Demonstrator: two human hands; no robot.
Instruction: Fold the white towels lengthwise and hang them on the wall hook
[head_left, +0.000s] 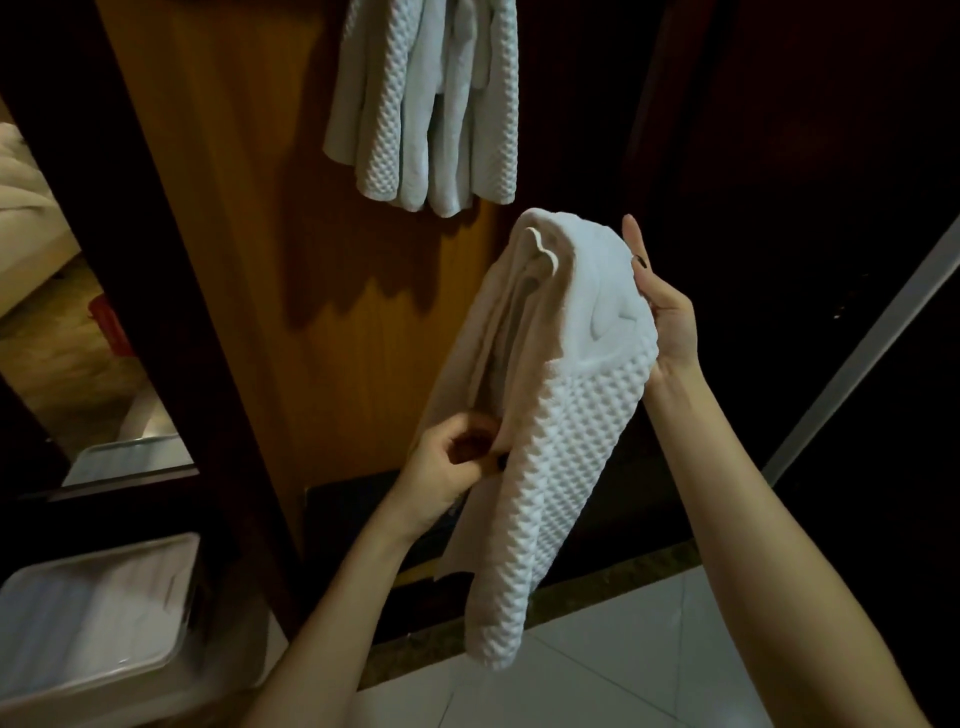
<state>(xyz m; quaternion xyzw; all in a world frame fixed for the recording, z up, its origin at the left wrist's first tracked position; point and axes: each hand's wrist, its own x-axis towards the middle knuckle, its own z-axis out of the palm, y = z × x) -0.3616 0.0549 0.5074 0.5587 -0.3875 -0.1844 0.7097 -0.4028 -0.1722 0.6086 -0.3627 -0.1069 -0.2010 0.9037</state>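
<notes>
— Where's the towel?
— The white towel (545, 415) hangs folded in mid-air. The left hand (447, 467) pinches an inner edge at its lower left, and the right hand (667, 317) grips its top fold.
— And beyond it?
— Above it, farther off, the hung towels (426, 104) drape against a wooden panel (234, 208).

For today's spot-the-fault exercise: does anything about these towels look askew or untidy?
The held towel is folded unevenly: a flat inner layer pokes out along one edge, where the left hand pinches it.
</notes>
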